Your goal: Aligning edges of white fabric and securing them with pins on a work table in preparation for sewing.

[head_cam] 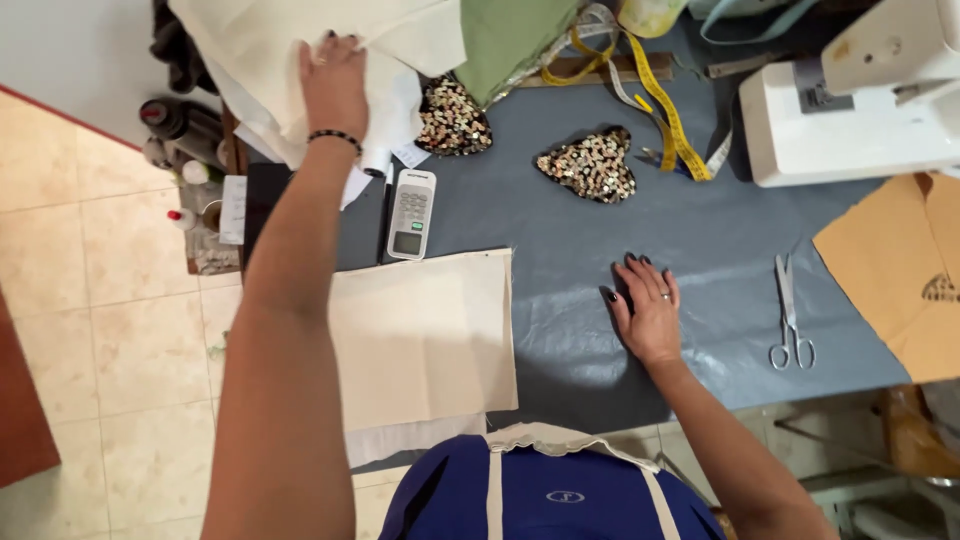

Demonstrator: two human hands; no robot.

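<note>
My left hand [333, 82] reaches far up the table and rests flat on a pile of cream cloth [300, 40] at the back left corner. My right hand [648, 310] lies palm down, fingers spread, on the grey-blue table cover [580, 230]. A cream rectangular fabric piece [425, 335] lies in front of me near the table's front edge. Two sequined fabric pieces [590, 165] [452, 118] sit further back. Scissors [790, 315] lie to the right of my right hand.
A white calculator [411, 213] lies beside a black pen. A yellow measuring tape [665, 110] curls by green cloth [510, 40]. A white sewing machine [860, 95] stands back right, brown paper [895, 270] below it. Bottles [185, 140] crowd a side shelf left.
</note>
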